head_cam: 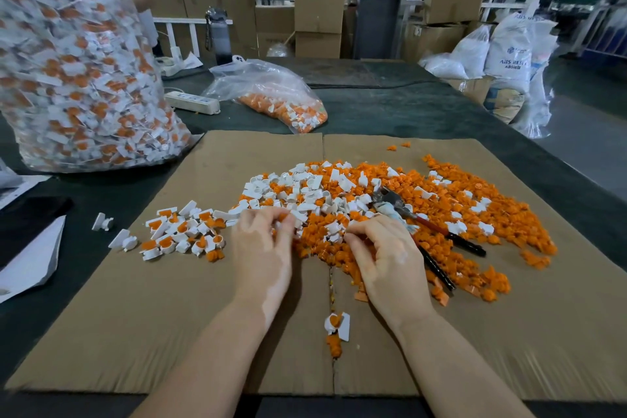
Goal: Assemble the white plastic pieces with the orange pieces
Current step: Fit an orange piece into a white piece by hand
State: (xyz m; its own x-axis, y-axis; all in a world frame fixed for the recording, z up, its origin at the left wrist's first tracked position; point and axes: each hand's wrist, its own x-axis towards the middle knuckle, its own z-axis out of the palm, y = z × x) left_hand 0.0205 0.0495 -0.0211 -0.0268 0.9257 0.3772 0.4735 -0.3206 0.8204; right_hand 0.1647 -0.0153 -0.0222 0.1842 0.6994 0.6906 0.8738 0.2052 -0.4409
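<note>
Nearest, just this side of the flat brown cardboard sheet's [163,322] centre seam, one joined white-and-orange plastic piece [336,323] is lying, long axis running away from the viewer. Beyond it, the left hand [263,248] is pinching a small white piece with curled fingers; the right hand [383,258] is picking into the mixed heap of loose white and orange plastic pieces [390,207], its hold hidden. Seating each orange insert squarely before pressing looks wisest.
</note>
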